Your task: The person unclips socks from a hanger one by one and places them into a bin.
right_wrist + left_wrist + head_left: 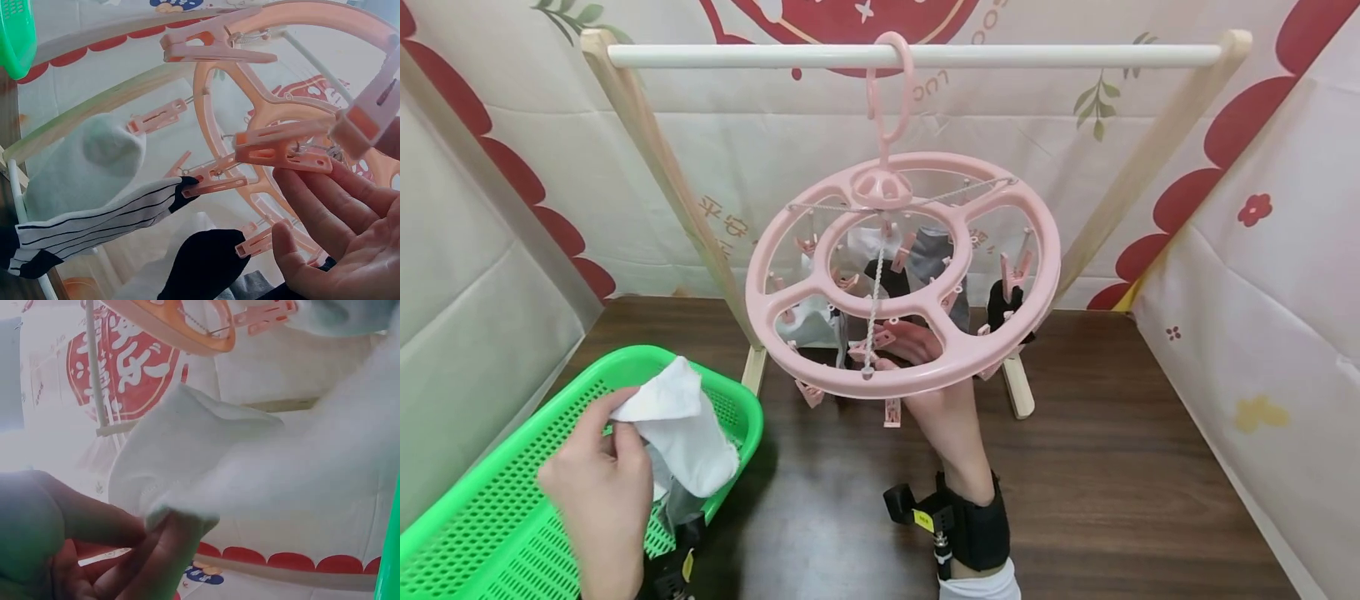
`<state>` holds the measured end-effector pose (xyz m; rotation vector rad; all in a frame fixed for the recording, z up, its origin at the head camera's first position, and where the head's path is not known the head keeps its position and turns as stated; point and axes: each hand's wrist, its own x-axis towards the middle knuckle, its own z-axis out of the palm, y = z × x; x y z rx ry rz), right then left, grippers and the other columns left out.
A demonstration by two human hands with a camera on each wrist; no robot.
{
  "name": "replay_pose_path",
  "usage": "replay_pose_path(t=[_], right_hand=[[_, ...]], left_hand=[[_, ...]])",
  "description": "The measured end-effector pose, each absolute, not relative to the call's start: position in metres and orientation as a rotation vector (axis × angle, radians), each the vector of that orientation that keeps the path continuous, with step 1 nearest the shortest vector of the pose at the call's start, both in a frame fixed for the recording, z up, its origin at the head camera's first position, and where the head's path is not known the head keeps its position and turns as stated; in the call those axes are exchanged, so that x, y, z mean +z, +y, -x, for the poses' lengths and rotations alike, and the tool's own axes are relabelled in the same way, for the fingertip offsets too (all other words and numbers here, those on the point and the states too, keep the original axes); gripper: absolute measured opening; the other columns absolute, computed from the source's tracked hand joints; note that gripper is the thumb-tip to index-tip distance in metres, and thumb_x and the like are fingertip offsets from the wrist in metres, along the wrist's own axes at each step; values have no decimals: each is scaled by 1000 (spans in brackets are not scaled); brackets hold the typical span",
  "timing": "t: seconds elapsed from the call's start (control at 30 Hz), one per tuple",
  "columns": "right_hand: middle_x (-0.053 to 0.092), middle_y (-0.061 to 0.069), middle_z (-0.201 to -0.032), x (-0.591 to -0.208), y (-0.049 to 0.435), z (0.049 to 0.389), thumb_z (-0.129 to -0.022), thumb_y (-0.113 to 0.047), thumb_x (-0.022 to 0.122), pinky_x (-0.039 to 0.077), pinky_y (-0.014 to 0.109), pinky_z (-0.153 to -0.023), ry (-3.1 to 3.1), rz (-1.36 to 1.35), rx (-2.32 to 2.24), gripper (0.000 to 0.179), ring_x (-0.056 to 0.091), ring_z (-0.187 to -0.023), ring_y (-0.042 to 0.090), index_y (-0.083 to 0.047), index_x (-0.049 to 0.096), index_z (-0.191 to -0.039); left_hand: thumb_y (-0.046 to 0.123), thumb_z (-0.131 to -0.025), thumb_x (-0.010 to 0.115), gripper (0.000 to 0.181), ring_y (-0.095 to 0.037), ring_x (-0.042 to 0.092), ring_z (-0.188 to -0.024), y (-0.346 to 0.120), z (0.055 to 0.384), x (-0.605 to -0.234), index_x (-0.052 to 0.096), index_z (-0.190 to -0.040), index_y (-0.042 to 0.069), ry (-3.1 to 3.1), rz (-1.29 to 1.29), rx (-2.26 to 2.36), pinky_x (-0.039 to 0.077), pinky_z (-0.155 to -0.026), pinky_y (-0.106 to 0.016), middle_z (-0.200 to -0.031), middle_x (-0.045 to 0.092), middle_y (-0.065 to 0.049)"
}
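Currently, lower left in the head view, the left hand (598, 483) pinches a white cloth (681, 425) over the green basket (497, 483); mid-frame, under the pink hanger (1051, 250), the right hand (347, 237) touches a clip (281, 136) — gripping or not, I can't tell.

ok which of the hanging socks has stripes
The striped sock, clipped between the white sock and the black sock in the right wrist view: thin dark lines run along it, while those two neighbours show none.
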<state>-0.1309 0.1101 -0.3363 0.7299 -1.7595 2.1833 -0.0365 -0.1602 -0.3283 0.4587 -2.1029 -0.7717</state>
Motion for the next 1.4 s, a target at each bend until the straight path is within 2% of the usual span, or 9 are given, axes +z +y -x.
replay_pose_path(t=[0.2, 0.5, 0.67, 0.83, 0.9, 1.07, 1.23, 1.3, 1.4], right_hand=[[62, 24, -118, -335, 115, 131, -83, 17, 62, 45, 40, -96, -1872, -759, 2030, 45, 61, -111, 27, 10, 53, -126], [69, 11, -108, -332, 125, 124, -86, 14, 61, 44, 35, -91, -1893, -820, 1889, 27, 59, -108, 25, 9, 65, -112], [69, 10, -96, -332, 128, 123, -84, 15, 60, 45, 29, -74, -1837, -668, 1692, 22, 60, -84, 17, 8, 68, -103], [62, 8, -78, -333, 127, 125, -82, 13, 64, 35, 21, -53, -1807, -489, 1550, 20, 46, -57, 10, 8, 66, -101], [57, 6, -70, -333, 126, 127, -80, 10, 67, 36, 21, -58, -1811, -417, 1467, 19, 40, -51, 10, 6, 66, -99], [61, 13, -81, -336, 123, 137, -79, 2, 73, 37, 27, -84, -1816, -241, 1238, 26, 53, -72, 19, 5, 63, -103], [62, 16, -112, -344, 118, 148, -81, -11, 74, 27, 38, -104, -1873, -194, 1120, 46, 55, -107, 26, 4, 58, -122], [58, 14, -126, -347, 115, 153, -84, -13, 74, 21, 44, -109, -1893, -225, 1139, 53, 51, -118, 26, 3, 53, -130], [51, 12, -136, -350, 110, 157, -86, -6, 71, 31, 44, -105, -1866, -320, 1289, 59, 46, -125, 26, 2, 46, -139]], left_hand=[[-12, -81, 47, 36, 0, 19, -38, -168, 35, -329, 73, -101, 0, -2098, -535, -692, 16, -40, -22, -49, 51, -11], [-12, -83, 42, 34, -24, 29, -41, -170, 37, -333, 71, -100, -3, -2179, -562, -672, 22, -44, -33, -73, 65, -25], [-13, -81, 41, 34, -38, 41, -44, -172, 42, -339, 69, -99, -4, -2225, -502, -681, 27, -46, -44, -81, 66, -28], [-14, -81, 40, 34, -41, 58, -53, -170, 44, -342, 68, -98, -5, -2238, -442, -680, 21, -39, -33, -83, 69, -25], [-14, -83, 39, 35, -40, 62, -57, -168, 44, -342, 68, -100, -5, -2245, -438, -688, 18, -38, -31, -83, 69, -25], [-13, -84, 44, 29, -34, 49, -44, -165, 45, -344, 68, -99, -5, -2259, -415, -683, 19, -42, -33, -81, 69, -25], [-13, -84, 51, 22, -20, 35, -40, -161, 51, -348, 69, -96, -6, -2250, -329, -664, 23, -43, -33, -66, 63, -19], [-13, -83, 54, 20, -20, 38, -40, -159, 53, -348, 69, -95, -7, -2243, -290, -667, 27, -43, -36, -63, 62, -18], [-12, -84, 57, 17, -31, 54, -48, -153, 56, -350, 68, -95, -7, -2251, -241, -686, 36, -44, -43, -69, 64, -21]])
